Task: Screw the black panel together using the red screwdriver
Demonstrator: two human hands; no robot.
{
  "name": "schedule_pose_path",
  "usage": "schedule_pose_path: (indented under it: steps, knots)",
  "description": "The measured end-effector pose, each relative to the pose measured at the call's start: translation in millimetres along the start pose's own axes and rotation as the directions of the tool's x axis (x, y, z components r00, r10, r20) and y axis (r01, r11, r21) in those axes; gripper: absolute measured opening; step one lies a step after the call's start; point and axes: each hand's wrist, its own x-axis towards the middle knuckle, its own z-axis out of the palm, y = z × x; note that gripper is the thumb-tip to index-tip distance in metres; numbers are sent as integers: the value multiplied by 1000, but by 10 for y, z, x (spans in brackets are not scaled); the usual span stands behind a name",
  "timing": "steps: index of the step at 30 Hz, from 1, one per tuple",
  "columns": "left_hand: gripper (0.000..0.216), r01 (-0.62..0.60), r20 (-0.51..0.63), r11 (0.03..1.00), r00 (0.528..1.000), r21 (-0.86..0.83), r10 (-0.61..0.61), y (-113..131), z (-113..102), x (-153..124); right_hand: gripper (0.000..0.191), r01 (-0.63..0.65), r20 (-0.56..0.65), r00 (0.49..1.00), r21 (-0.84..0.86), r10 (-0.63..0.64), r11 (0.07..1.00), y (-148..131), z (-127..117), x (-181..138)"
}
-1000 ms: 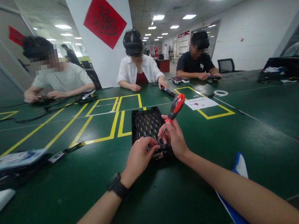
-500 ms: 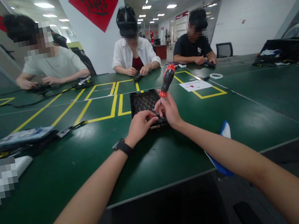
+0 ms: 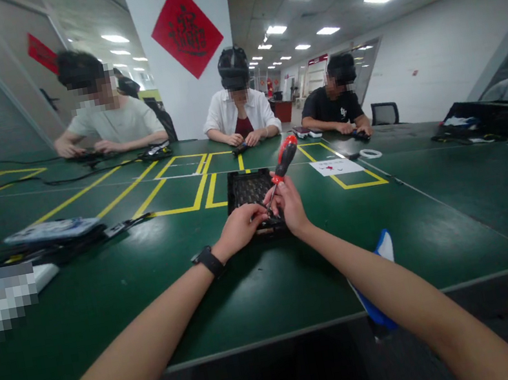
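1. Versus a second ago: screwdriver [image 3: 286, 157] handle stands more upright, tip still over the near part of the black case [image 3: 231, 193]. View shifted — more of the near edge of the table [image 3: 273, 298] shows.
2. Co-worker in white shirt [image 3: 216, 115], far side, now has both hands together at a dark tool [image 3: 240, 148]; a second ago one hand held it out to the right.
3. Right hand [image 3: 292, 206]: closed round the screwdriver, just below its red-and-black handle.
4. Left hand [image 3: 241, 226]: thumb and fingers drawn together at the screwdriver tip; can't tell if they grip it.
5. Counts: one screwdriver, one case, one wristwatch [image 3: 208, 262], one white ring [image 3: 370, 154], one paper sheet [image 3: 337, 166]; three co-workers opposite, another partly visible far right. Small pieces in case — too small to count.
6. Writing: black characters on red diamond poster [image 3: 186, 30]; paper print unreadable.
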Motion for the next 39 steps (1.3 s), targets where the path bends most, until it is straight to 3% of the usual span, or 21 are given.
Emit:
schedule_pose_path:
  steps: [15,25,33,39]
  knots:
    - [20,69,-46,996,996,-51,-71,16,5,7,35,21,34,999,-51,-20,998,-42,34,-26]
    - [19,14,-8,1000,1000,-9,-14,11,5,-8,35,18,30,999,-34,-17,999,-33,14,-27]
    - [22,101,-22,994,995,-35,-102,34,-2,10,31,54,-42,998,-49,-56,997,-27,19,-34]
    - [14,47,-22,998,999,38,-47,9,5,0,33,24,-34,999,-42,-26,999,-34,18,-34]
